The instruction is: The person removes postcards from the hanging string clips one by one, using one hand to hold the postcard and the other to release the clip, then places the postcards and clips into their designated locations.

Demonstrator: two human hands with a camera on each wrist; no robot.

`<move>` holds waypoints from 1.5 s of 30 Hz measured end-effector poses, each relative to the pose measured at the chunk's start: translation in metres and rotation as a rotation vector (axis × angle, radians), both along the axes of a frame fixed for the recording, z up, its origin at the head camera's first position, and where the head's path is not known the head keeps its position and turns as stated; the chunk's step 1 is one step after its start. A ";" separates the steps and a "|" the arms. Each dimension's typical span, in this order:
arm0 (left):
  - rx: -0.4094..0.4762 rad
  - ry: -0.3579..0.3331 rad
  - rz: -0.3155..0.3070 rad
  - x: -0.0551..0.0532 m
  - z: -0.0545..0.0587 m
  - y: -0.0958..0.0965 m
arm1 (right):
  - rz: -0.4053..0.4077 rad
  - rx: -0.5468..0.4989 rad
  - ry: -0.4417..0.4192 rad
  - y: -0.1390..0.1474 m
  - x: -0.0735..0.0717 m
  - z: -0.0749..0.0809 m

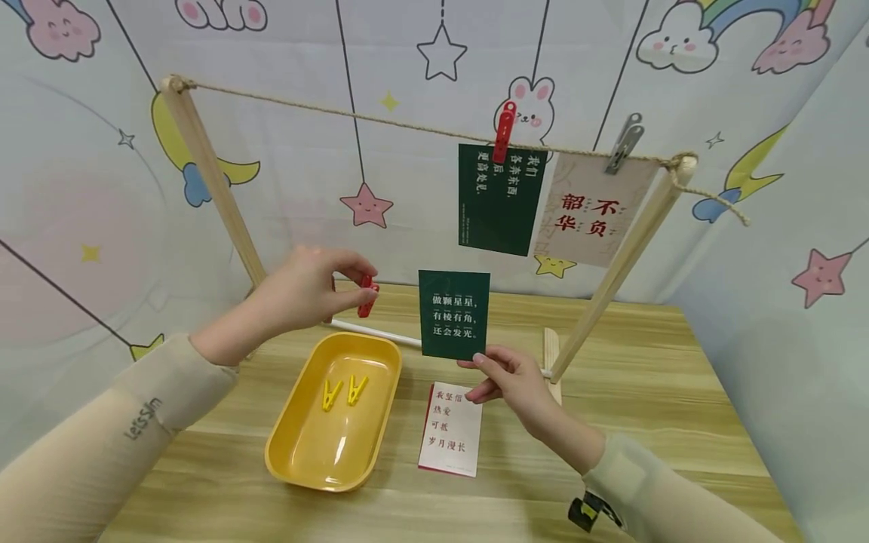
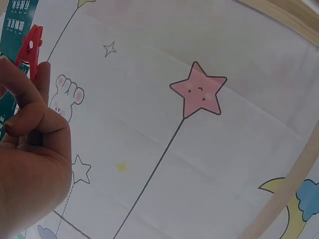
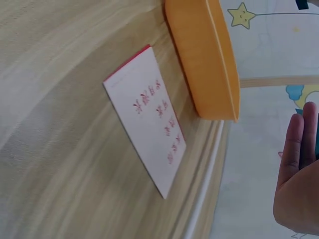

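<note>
Above the yellow tray, my left hand pinches a red clothespin between thumb and fingers; the left wrist view shows the same clothespin at the fingertips. My right hand holds a dark green card with white writing by its lower right corner, upright in the air. Up on the twine, a red clothespin holds another green card, and a grey clothespin holds a pale card with red writing beside it.
Two yellow clothespins lie in the yellow tray. A small stack of cards lies on the wooden table to its right. Wooden posts stand at both ends of the twine, with a white rod low between them.
</note>
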State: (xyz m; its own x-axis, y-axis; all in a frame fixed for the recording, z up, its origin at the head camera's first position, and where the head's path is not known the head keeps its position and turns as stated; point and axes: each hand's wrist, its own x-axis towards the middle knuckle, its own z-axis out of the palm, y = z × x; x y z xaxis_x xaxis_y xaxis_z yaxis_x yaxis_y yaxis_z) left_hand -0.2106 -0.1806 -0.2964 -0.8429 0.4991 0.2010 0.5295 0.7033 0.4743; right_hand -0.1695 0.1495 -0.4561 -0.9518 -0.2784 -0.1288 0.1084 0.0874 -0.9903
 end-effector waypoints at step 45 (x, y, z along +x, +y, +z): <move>-0.288 -0.410 0.100 0.029 -0.148 -0.028 | 0.062 -0.064 -0.217 0.018 0.047 -0.071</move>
